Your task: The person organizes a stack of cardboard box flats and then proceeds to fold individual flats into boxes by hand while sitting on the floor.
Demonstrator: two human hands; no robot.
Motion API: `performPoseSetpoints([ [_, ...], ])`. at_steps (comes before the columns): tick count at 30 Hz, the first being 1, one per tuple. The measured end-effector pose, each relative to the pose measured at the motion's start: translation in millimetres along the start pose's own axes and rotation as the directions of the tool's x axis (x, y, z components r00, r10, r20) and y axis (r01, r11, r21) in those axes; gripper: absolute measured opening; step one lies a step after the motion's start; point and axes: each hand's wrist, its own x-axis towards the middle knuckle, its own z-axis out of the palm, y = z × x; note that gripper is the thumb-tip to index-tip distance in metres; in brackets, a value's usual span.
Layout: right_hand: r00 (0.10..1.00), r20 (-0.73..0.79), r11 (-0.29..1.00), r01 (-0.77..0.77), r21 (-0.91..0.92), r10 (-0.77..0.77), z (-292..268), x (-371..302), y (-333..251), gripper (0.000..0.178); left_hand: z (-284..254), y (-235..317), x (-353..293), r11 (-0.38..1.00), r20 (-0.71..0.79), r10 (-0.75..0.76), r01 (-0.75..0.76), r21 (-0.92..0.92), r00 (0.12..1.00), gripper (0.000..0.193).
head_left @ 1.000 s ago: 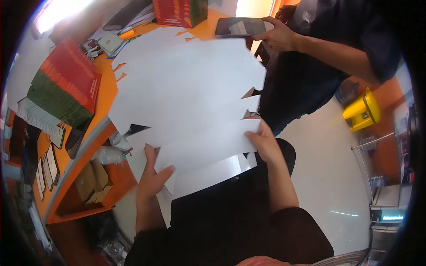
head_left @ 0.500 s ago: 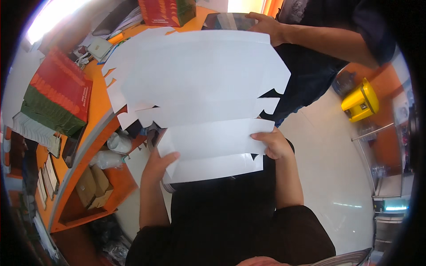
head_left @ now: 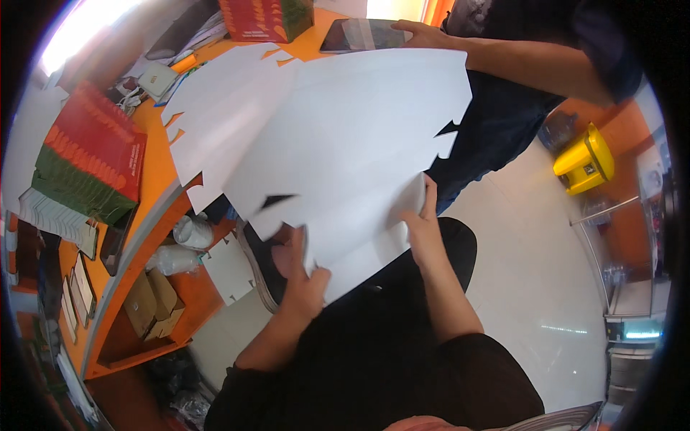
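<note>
A large white die-cut cardboard sheet (head_left: 352, 136), with notches and flaps along its sides, is tilted in front of me. My left hand (head_left: 302, 280) grips its near left edge, the thumb on top. On the near right edge, my right hand (head_left: 422, 223) is closed with the side flap bent up against its fingers. Beneath and to the left, another white notched sheet (head_left: 215, 108) rests over the orange desk; the held sheet covers part of it.
Red and green stacks of printed items (head_left: 100, 151) stand on the orange desk (head_left: 159, 154). At the far side another person's hand (head_left: 424, 34) holds a dark tablet-like device (head_left: 359, 36). Cardboard boxes (head_left: 152, 305) sit on the shelf below. A yellow bin (head_left: 586, 161) stands at right.
The held sheet has turned and shifted right, away from the sheet under it. Its near side flaps are now bent up. My left hand has moved right and nearer to me.
</note>
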Motion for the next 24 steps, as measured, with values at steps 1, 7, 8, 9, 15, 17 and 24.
performPoseSetpoints([
  [1,0.988,0.101,0.982,-0.133,0.133,0.120,-10,1,-7,0.074,-4,12,16,0.973,0.006,0.081,-0.077,-0.216,0.997,0.077],
  [7,0.966,0.186,0.957,-0.214,0.197,0.178,-9,-10,-44,0.086,-5,29,34,0.976,-0.314,0.063,-0.124,-0.177,0.947,0.087],
  [8,0.963,0.201,0.947,-0.225,0.228,0.181,-6,-10,-45,0.089,0,30,33,0.966,-0.358,0.043,-0.130,-0.223,0.933,0.086],
  [9,0.960,0.214,0.948,-0.226,0.225,0.178,-5,-11,-43,0.089,4,32,31,0.953,-0.400,0.022,-0.140,-0.267,0.916,0.086],
  [15,0.979,0.166,0.938,-0.163,0.304,0.116,0,-14,-39,0.097,3,28,29,0.939,-0.408,0.184,-0.283,-0.196,0.894,0.082],
  [17,0.988,0.146,0.999,0.052,0.000,-0.052,-1,-16,-28,0.093,5,39,26,0.970,-0.321,0.177,-0.220,-0.103,0.930,0.077],
  [24,0.933,0.255,0.887,0.329,-0.324,-0.253,6,-26,-39,0.074,-5,26,33,0.894,-0.293,0.399,-0.298,0.334,0.869,0.071],
])
